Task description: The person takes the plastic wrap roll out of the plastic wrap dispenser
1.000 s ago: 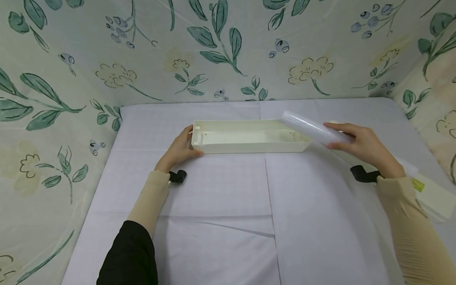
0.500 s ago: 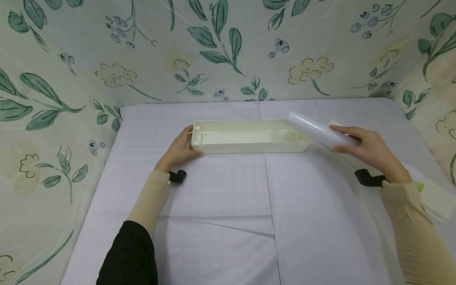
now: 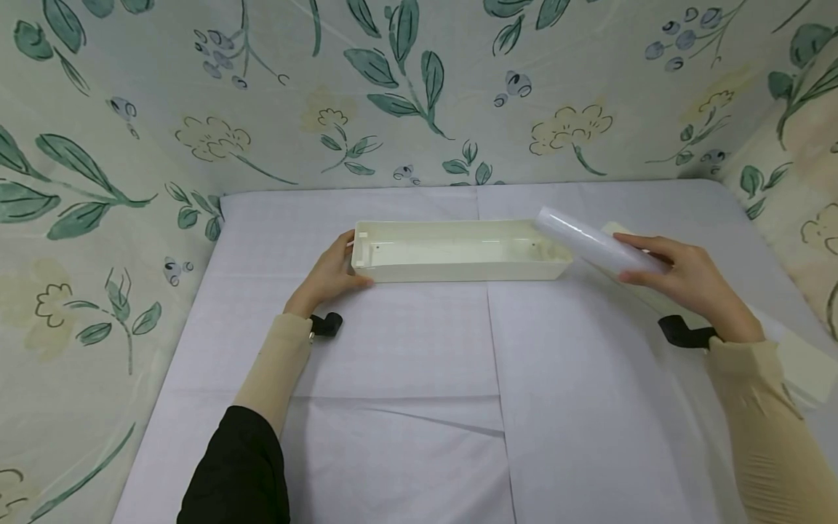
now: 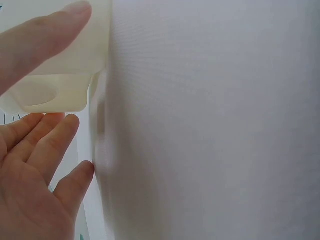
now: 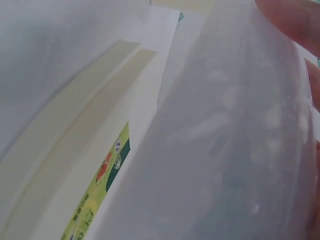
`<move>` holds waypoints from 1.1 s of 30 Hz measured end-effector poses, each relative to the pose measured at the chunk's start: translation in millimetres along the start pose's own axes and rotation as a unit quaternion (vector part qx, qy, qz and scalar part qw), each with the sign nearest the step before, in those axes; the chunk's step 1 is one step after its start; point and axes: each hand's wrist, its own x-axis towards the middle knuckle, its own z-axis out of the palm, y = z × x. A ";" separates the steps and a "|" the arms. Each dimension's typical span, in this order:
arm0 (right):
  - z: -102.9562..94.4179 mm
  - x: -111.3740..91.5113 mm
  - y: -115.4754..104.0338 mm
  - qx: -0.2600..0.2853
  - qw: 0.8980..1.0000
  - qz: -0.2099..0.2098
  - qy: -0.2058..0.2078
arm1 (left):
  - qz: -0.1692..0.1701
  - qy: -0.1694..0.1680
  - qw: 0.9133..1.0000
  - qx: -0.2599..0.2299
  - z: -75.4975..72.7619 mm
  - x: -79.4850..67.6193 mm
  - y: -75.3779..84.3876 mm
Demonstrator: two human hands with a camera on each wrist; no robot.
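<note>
A long, cream plastic box (image 3: 458,272) lies open-topped across the table in the head view. My left hand (image 3: 330,271) grips its left end, thumb on the front wall and fingers at the far side. The left wrist view shows the thumb across the box wall (image 4: 55,62). To the right, my right hand (image 3: 694,280) holds a translucent roll of cling film (image 3: 589,240) between thumb and fingers. The roll tilts, its far left end over or beside the box's right end; contact there is unclear. In the right wrist view, the roll (image 5: 215,140) fills much of the picture.
A long cream lid-like piece (image 3: 808,367) lies slantwise at the right, partly hidden under the right arm. It bears a yellow-green printed label (image 5: 100,182). White cloth (image 3: 406,349) covers the table; a floral curtain (image 3: 458,87) stands along the back and sides.
My right hand has moved a little to the right and toward me, carrying the cling film roll. The left hand and the box have stayed in place.
</note>
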 end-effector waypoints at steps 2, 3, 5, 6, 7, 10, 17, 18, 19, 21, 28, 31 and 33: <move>-0.4 -0.9 0.2 0.000 1.000 0.005 -0.001 | 0.002 0.000 1.000 0.000 -0.5 -0.3 0.4; -0.6 -1.5 0.3 0.000 1.000 0.008 -0.001 | 0.003 0.000 1.000 0.000 -0.5 -0.5 0.5; -1.3 -3.0 0.5 0.001 1.000 0.011 -0.001 | 0.005 0.001 1.000 0.001 -0.4 -0.4 0.5; -1.4 -3.6 0.9 0.001 1.000 0.012 -0.002 | 0.005 0.001 1.000 0.002 -0.4 -0.5 0.6; -1.8 -4.3 1.0 0.001 1.000 0.013 -0.001 | 0.006 0.001 1.000 0.002 -0.5 -0.5 0.7; -3.0 -6.3 2.1 0.001 1.000 0.018 -0.002 | 0.007 0.000 1.000 0.002 -0.6 -0.5 0.8; -4.6 -9.5 4.3 0.001 1.000 0.029 -0.010 | 0.007 -0.003 1.000 0.001 -0.5 -0.2 0.2; -4.7 -9.9 4.5 0.001 1.000 0.029 -0.010 | 0.008 -0.003 1.000 0.001 -0.5 -0.1 0.0; -4.8 -10.3 5.0 0.001 1.000 0.029 -0.008 | 0.008 -0.002 1.000 0.001 -0.3 0.0 -0.4; -4.9 -11.2 6.0 -0.001 1.000 0.025 -0.002 | 0.009 -0.002 1.000 0.000 0.0 0.1 -1.0; -5.9 -15.5 10.7 -0.004 1.000 0.022 0.007 | 0.007 0.000 1.000 0.002 0.0 0.2 -1.0; -6.4 -17.2 11.2 -0.008 0.999 0.032 0.004 | 0.008 0.001 1.000 0.005 0.3 0.3 -1.3; -6.7 -18.3 11.4 -0.011 0.999 0.038 0.003 | 0.009 0.001 1.000 0.007 0.2 0.3 -1.2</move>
